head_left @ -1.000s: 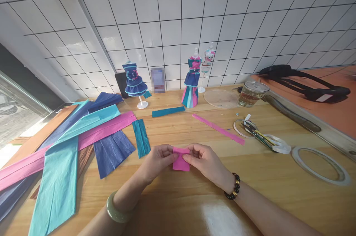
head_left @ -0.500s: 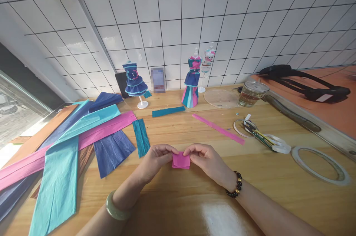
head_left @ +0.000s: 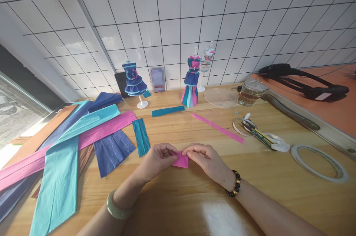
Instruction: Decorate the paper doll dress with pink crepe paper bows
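The pink square (head_left: 181, 161) is between the two hands just above the wooden table (head_left: 178, 206); whether its lower edge touches the wood is hard to judge. The left hand (head_left: 161, 159) pinches its left side between thumb and forefinger, and the right hand (head_left: 204, 160) has its fingertips closed on the upper right edge, so the fingers hide both upper corners.

Beyond the pink square and well to its right stands a clear cup (head_left: 251, 97). It holds something see-through with a brownish tint low down; what that is cannot be made out. Nearer the square, also on its right, a jumble of slim tools (head_left: 263, 137) overlaps a small ring (head_left: 235, 128) and white tape (head_left: 281, 146), and the tools are hard to tell apart. A larger white ring (head_left: 296, 155) lies farther right.

Straight beyond the square, a dress form with a striped skirt (head_left: 191, 80) partly covers a paler form (head_left: 206, 58). Beyond it to the left, a blue-dressed form (head_left: 135, 80) hides part of a dark slab (head_left: 120, 82), beside an upright panel (head_left: 158, 79) whose face is blurred into blocks. Well left of the square, overlapping coloured strips (head_left: 59, 184) run out of view at the picture's edge.
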{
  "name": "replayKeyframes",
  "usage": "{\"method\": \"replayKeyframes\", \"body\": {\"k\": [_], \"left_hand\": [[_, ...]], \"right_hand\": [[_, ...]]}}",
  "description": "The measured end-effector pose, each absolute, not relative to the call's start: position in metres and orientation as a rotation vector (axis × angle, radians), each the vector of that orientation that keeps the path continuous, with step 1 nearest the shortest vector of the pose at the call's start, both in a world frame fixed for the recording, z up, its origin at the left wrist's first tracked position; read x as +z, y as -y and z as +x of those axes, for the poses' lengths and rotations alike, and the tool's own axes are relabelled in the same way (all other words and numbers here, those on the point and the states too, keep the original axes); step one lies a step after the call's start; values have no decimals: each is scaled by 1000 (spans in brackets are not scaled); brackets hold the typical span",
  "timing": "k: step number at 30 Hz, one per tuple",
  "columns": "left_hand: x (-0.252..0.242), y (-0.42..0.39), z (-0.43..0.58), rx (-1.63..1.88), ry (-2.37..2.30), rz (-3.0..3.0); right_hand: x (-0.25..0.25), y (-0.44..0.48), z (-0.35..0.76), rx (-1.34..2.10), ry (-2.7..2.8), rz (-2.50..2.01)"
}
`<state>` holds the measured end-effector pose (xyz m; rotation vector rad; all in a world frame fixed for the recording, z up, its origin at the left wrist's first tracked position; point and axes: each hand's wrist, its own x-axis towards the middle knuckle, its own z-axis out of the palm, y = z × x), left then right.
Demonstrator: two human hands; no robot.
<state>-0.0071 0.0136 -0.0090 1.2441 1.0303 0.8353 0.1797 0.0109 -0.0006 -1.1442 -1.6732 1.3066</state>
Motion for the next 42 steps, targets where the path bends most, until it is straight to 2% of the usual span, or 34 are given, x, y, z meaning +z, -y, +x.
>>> {"method": "replayKeyframes", "body": {"k": [10,42], "left_hand": [[-9,-13,-2,856,-1051,1251],[-13,-6,1,706,-930,1260]], "right_hand": [[-16,-13,174,1341,1578,-1181],[-12,-8,170,1353,1550,-1113]]}}
